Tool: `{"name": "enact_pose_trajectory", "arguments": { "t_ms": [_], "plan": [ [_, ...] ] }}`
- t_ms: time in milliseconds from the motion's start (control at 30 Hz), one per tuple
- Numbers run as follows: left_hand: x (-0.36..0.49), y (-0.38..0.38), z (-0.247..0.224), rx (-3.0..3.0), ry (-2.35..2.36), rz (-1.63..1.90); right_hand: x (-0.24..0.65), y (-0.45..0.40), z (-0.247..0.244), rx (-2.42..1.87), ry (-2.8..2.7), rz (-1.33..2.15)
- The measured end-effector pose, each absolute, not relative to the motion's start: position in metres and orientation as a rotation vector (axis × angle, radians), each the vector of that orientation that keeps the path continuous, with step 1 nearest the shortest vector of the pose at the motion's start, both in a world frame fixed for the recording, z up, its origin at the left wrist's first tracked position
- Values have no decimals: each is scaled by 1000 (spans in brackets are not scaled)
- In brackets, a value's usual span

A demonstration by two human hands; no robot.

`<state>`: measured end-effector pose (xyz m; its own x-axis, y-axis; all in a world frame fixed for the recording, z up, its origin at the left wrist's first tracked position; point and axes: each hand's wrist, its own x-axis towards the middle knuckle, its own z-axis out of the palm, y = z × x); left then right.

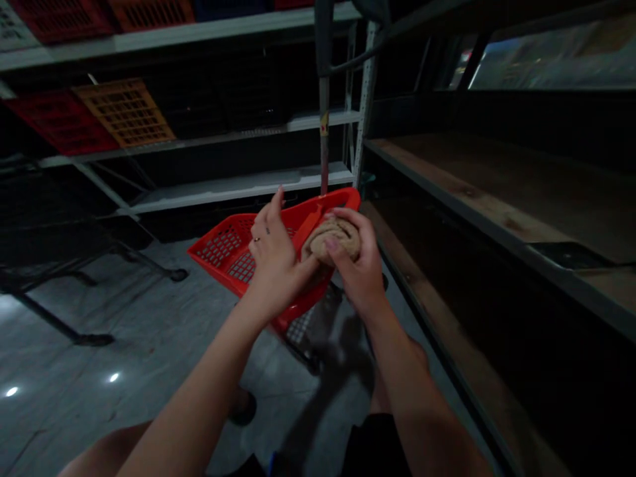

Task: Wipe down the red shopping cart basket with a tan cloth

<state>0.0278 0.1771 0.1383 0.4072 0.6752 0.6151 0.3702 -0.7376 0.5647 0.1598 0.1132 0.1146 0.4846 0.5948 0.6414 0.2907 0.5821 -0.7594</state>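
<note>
A tan cloth [334, 240], folded or rolled into a thick bundle, is gripped in my right hand [360, 262], with the thumb on top and the fingers curled round the far side. My left hand [275, 255] is beside it with fingers stretched out and apart, a ring on one of them. Its thumb reaches to the cloth's lower left edge; whether it presses there I cannot tell. Below both hands is a red plastic basket [223, 255] with perforated sides, partly covered by my hands and the cloth.
Metal shelving [238, 136] at the back holds a red crate [62, 122] and a yellow crate [126, 112]. An upright pole [324, 152] rises behind the basket. Along the right runs a wooden shelf [477, 192]. Dark wheeled legs [144, 262] stand on the grey floor [163, 371] at left.
</note>
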Motion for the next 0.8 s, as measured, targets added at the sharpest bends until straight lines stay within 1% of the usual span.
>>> {"name": "enact_pose_trajectory", "arguments": {
  "t_ms": [100,133,200,433,567,700,800],
  "plan": [
    [13,167,137,2349,777,791,178,113,91,-1077,-966,-64],
    [9,164,139,2339,725,679,179,114,85,-1096,-957,-132],
    [3,159,144,2318,679,568,174,115,76,-1133,-1003,-228],
    [-23,170,149,2247,677,581,121,103,80,-1087,-1335,-390],
    [-43,179,149,2253,657,560,148,127,79,-1033,-1447,-365],
    [-59,181,153,2300,692,515,199,174,75,-1143,-1225,-283],
    [-64,182,156,2302,735,497,204,192,75,-1209,-1009,-247]
  ]
}}
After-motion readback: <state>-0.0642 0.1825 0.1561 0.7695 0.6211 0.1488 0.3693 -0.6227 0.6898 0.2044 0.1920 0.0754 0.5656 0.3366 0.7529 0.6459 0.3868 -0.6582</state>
